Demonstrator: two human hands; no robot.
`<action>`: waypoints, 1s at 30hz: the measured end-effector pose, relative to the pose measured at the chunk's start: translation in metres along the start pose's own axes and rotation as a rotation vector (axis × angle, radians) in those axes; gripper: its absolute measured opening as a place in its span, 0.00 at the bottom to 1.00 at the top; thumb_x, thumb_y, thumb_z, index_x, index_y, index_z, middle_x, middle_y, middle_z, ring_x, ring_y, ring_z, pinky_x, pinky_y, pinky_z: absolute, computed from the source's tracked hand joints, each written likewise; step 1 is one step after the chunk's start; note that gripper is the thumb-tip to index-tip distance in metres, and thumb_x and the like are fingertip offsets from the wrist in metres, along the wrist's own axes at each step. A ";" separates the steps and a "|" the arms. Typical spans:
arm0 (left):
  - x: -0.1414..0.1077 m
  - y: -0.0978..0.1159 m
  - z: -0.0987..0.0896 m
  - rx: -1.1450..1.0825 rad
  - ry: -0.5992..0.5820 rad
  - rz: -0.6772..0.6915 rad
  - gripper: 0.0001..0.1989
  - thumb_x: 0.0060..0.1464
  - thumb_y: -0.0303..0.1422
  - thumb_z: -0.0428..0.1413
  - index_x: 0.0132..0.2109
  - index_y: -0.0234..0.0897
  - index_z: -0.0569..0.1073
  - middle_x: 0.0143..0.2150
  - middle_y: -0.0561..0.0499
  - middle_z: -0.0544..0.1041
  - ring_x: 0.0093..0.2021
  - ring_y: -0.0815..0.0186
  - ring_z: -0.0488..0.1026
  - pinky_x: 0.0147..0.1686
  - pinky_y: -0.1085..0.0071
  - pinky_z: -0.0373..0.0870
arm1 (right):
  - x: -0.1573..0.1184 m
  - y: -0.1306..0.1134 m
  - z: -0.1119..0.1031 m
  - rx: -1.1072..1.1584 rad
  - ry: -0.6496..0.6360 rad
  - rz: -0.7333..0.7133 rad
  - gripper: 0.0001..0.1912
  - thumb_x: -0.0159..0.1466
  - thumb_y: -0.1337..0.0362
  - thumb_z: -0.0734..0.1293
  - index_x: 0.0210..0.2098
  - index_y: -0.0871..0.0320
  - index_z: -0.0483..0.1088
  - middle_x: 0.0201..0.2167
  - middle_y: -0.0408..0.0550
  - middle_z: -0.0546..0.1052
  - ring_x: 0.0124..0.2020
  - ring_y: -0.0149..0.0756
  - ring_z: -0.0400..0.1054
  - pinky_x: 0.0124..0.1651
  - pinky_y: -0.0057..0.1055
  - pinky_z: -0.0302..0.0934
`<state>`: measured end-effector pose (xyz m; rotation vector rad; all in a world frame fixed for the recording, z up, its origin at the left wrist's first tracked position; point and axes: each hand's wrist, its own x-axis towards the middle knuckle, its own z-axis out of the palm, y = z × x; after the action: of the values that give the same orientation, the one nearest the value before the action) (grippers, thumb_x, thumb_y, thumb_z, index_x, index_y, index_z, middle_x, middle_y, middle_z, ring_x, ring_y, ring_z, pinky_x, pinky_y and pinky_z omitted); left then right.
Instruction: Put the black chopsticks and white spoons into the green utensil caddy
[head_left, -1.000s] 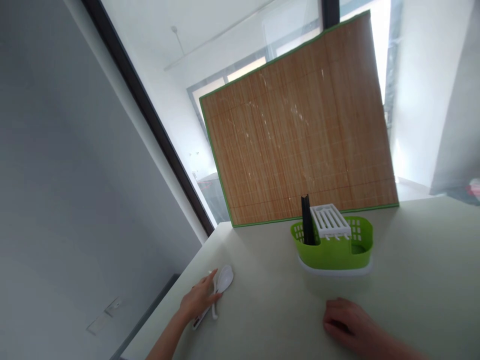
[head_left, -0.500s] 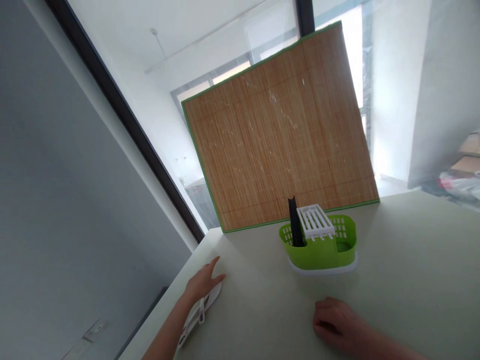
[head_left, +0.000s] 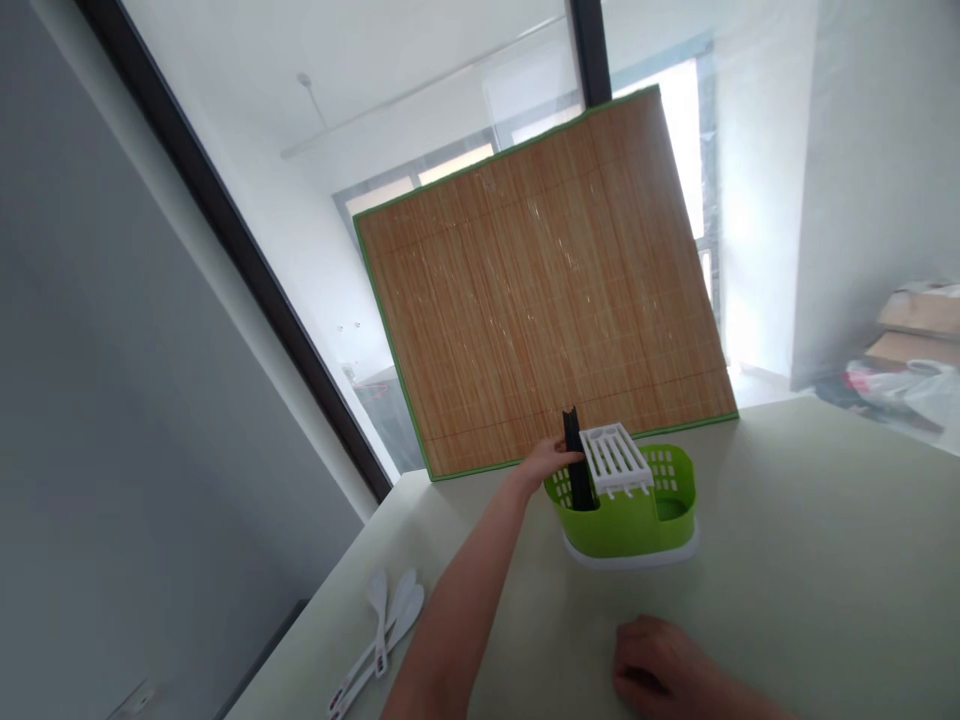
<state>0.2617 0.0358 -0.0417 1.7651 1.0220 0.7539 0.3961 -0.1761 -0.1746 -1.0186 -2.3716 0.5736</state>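
My left hand (head_left: 549, 462) reaches to the left end of a green utensil caddy (head_left: 630, 530). Its thumb lies in front of a bundle of black chopsticks (head_left: 576, 480) and its fingers go behind them, closed around the bundle. The chopsticks stand upright in the caddy's left compartment. On top of the caddy's middle is a white slotted rack (head_left: 615, 458) with small hooks at its front. In front of the caddy, my right hand (head_left: 656, 660) rests on the table in a loose fist, with nothing visible in it.
Several white spoons and spatulas (head_left: 381, 620) lie overlapping near the table's left edge. A bamboo mat (head_left: 540, 290) with green edging stands upright behind the caddy, against the glass. Cardboard boxes (head_left: 919, 320) and plastic bags are beyond the table at right.
My left hand has moved from above the white utensils to the black chopsticks in the caddy, uncovering the utensils. My right hand stays in its loose fist.
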 end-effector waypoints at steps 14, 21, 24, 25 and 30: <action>0.008 -0.007 0.009 -0.211 0.150 0.089 0.09 0.49 0.35 0.59 0.35 0.33 0.73 0.35 0.45 0.78 0.36 0.62 0.75 0.42 0.64 0.70 | 0.000 -0.004 -0.003 0.019 0.015 -0.005 0.09 0.61 0.67 0.60 0.28 0.57 0.70 0.28 0.45 0.74 0.33 0.34 0.67 0.37 0.28 0.57; 0.004 0.013 -0.002 -0.364 0.497 0.205 0.09 0.59 0.38 0.49 0.39 0.36 0.64 0.30 0.50 0.73 0.29 0.68 0.74 0.32 0.70 0.71 | 0.000 -0.002 -0.002 0.029 0.006 -0.004 0.09 0.62 0.66 0.59 0.28 0.57 0.70 0.28 0.45 0.73 0.33 0.34 0.66 0.38 0.28 0.56; 0.007 0.031 -0.023 -0.419 0.706 0.249 0.08 0.63 0.37 0.41 0.41 0.38 0.60 0.26 0.55 0.67 0.23 0.73 0.68 0.26 0.76 0.67 | -0.001 -0.002 -0.003 0.036 -0.008 0.001 0.10 0.63 0.65 0.59 0.28 0.57 0.69 0.29 0.45 0.73 0.33 0.34 0.66 0.38 0.28 0.56; 0.007 0.037 -0.033 -0.429 0.758 0.255 0.09 0.63 0.36 0.38 0.40 0.38 0.59 0.25 0.57 0.65 0.21 0.75 0.65 0.24 0.78 0.65 | -0.001 -0.001 -0.003 0.040 -0.009 -0.001 0.10 0.63 0.65 0.59 0.28 0.57 0.69 0.29 0.45 0.73 0.33 0.34 0.66 0.38 0.28 0.56; -0.022 0.058 -0.099 -0.364 0.861 0.203 0.10 0.62 0.38 0.41 0.34 0.39 0.58 0.22 0.60 0.58 0.15 0.77 0.56 0.17 0.80 0.57 | -0.003 0.000 -0.003 0.058 -0.001 -0.011 0.11 0.64 0.64 0.59 0.28 0.57 0.68 0.28 0.45 0.73 0.33 0.34 0.66 0.38 0.29 0.56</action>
<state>0.1880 0.0445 0.0482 1.2258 1.1428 1.7954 0.3995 -0.1779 -0.1735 -0.9802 -2.3464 0.6353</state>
